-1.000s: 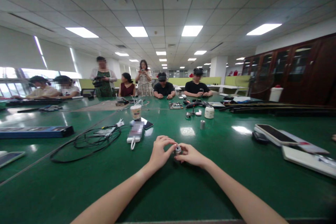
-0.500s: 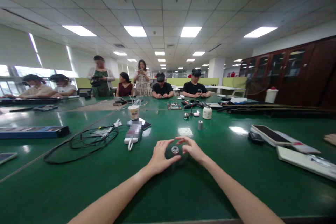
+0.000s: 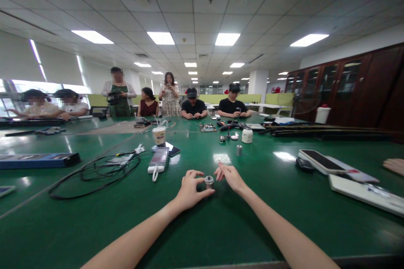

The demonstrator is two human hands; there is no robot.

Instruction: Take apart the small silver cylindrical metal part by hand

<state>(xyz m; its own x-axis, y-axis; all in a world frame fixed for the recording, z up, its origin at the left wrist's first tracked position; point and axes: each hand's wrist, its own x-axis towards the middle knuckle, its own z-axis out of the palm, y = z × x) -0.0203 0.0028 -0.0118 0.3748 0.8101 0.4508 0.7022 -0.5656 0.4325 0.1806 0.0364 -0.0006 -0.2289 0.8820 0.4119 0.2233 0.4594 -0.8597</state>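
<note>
A small silvery metal cylinder (image 3: 209,182) with a ringed top and a central hole stands upright on the green table in front of me. My left hand (image 3: 190,191) curls around its left and near sides, a fingertip against the wall and the thumb across the lower front. Just to the right, my right hand (image 3: 231,178) hovers apart from the cylinder, fingers loosely bent and spread, with nothing visible in them. Farther back is a second metal cylinder (image 3: 239,150), upright and untouched.
A phone with a white power bank (image 3: 157,169), a drink cup (image 3: 159,135) and a black cable (image 3: 94,172) lie to the left. Phones (image 3: 322,162) are at right, beside another person's hand (image 3: 394,165). A white jar (image 3: 247,135) stands farther back. People sit across the table.
My right hand has drawn back slightly from the cylinder and its fingers have shifted. My left fingers have closed in on the cylinder, and more of its side shows. The view has shifted slightly.
</note>
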